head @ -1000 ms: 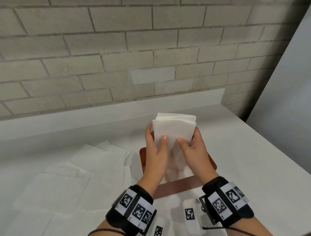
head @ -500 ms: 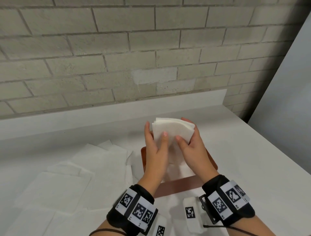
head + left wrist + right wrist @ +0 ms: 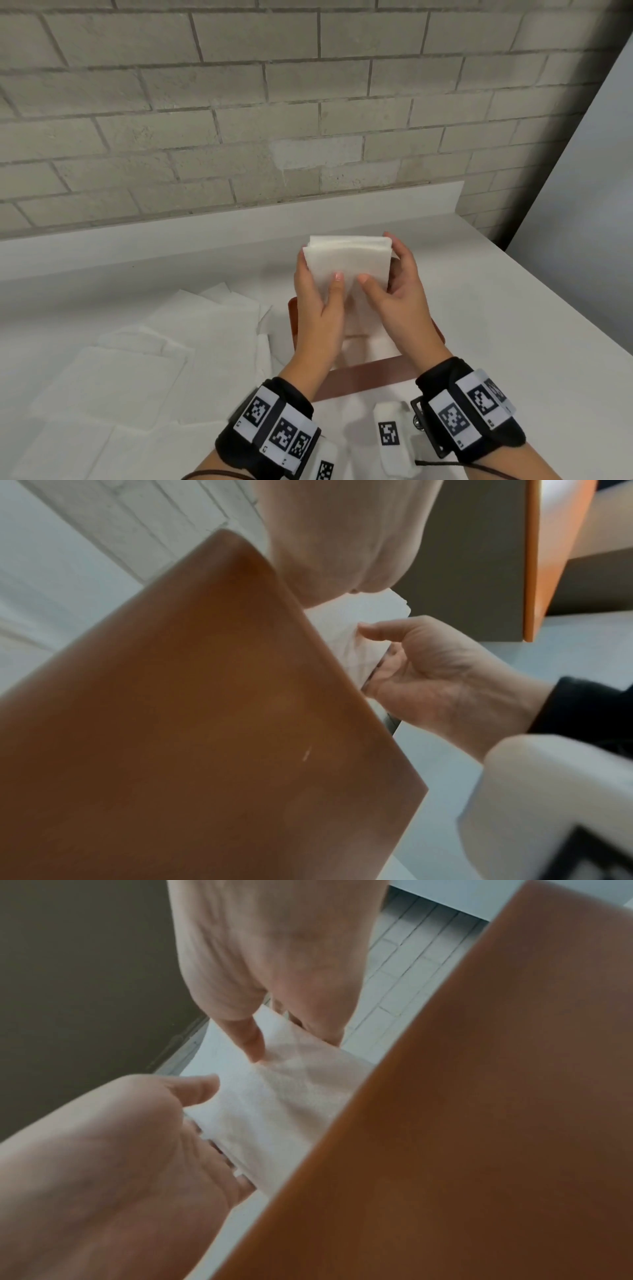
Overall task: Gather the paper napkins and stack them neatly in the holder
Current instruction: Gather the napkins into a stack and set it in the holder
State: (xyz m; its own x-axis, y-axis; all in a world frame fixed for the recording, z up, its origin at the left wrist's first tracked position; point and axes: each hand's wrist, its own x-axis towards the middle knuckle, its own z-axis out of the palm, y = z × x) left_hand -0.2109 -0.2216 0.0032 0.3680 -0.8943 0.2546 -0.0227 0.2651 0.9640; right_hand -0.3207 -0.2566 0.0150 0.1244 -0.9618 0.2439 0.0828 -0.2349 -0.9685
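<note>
A stack of white paper napkins stands upright above the brown holder. My left hand grips its left edge, thumb on the front face. My right hand grips the right edge, fingers at the top right corner. In the left wrist view the napkins run down behind the holder wall, with the right hand beside them. The right wrist view shows the stack between both hands and the holder wall. The stack's bottom is hidden.
Several loose white napkins lie spread over the white table to the left of the holder. A brick wall rises behind the table's raised back edge. The table's right edge runs diagonally close to the holder.
The stack has sunk a little toward the holder. My right fingers have moved up to its top right corner, and the napkins look more squarely aligned.
</note>
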